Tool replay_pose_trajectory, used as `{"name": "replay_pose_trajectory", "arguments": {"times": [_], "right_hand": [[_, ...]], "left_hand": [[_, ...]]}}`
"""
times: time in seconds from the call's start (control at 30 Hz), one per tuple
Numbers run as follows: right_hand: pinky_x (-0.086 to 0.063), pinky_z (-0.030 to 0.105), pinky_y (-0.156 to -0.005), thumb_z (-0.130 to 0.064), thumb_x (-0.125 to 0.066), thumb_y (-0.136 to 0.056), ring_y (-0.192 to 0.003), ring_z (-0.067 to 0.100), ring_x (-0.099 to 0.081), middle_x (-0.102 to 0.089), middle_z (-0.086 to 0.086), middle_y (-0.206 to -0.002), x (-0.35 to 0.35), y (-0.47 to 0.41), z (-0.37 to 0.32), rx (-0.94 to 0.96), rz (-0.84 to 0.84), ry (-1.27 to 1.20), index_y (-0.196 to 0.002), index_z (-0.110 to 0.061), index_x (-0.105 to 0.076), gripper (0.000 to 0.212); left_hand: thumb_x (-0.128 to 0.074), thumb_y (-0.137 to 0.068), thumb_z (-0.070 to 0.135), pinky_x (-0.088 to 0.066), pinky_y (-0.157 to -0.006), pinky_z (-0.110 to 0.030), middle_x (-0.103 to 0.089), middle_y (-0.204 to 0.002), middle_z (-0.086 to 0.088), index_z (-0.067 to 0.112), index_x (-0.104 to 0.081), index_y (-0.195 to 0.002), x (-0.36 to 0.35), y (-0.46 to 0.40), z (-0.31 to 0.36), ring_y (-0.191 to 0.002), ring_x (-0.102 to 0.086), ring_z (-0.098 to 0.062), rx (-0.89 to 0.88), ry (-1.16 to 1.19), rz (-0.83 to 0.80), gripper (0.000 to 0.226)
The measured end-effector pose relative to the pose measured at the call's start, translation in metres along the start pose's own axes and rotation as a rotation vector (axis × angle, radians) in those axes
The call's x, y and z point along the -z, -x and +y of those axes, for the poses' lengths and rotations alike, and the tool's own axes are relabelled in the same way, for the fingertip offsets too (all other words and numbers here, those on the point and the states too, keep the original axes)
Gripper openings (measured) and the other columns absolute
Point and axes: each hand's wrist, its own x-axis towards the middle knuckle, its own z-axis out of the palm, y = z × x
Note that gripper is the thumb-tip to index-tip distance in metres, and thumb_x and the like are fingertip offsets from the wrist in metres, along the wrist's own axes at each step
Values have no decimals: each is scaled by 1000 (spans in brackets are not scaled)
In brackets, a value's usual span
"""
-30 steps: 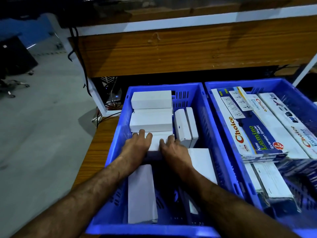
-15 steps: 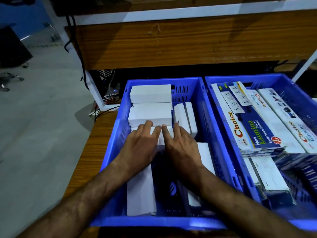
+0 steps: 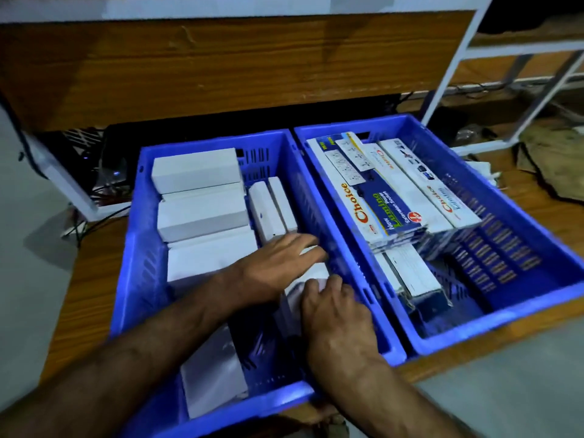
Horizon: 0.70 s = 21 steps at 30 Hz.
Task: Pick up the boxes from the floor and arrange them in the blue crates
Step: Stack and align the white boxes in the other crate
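While both hands, left hand [image 3: 278,263] and right hand [image 3: 335,314], grip a white box [image 3: 311,276] inside the left blue crate [image 3: 132,248], we judge it light, stiff card, best held by its long edges.

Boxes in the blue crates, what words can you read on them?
"Choice", red, on the top printed box in the right crate.
"New Lumino Extension Socket" on that box's blue band; the smaller words are blurry.
"Choice" again on two neighbouring boxes, with blurred writing beside it.
A red round badge holds a number, too blurred to read.
The white boxes in the left crate show no words.
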Motion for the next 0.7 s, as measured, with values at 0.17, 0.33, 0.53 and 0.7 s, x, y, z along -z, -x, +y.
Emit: {"name": "replay_pose_trajectory", "arguments": {"times": [0.17, 0.33, 0.53, 0.7], "right_hand": [[-39, 31, -79, -18, -61, -90, -128, 31, -37, -32, 15, -135, 2, 0, -2, -4, 32, -25, -139, -19, -27, 60], [-34, 31, -73, -25, -61, -91, -126, 30, -37, -36, 13, -132, -3, 5, -3, 9, 62, -3, -145, -18, -17, 70], [-41, 34, -74, -39, -68, -87, -119, 26, -49, -44, 7, -128, 1, 3, 0, 9, 114, -38, -142, -16, -10, 83], [-49, 37, -81, -49, -80, -72, -121, 24, -46, -42, 1, -128, 19, -12, -1, 147, 170, -89, -141, -21, -18, 97]], "left_hand": [[-73, -66, 11, -43, -97, -36, -34, -130, -6, 21, -45, -131, 6, -5, 2, -119, -44, -25, -12, 11, -46, 72], [-92, -52, 28, -42, -74, -25, -29, -125, -4, 28, -45, -118, 10, -4, -2, -107, -50, -21, -7, -82, -114, 81], [-85, -55, 40, -53, -72, -40, -35, -114, 8, 31, -39, -111, 31, 34, -10, -97, -48, -17, 71, -9, 28, 73], [-76, -45, 62, -52, -72, -41, -35, -108, 9, 29, -40, -116, 49, 78, -23, -96, -47, -17, 304, -5, 81, 85]]}}
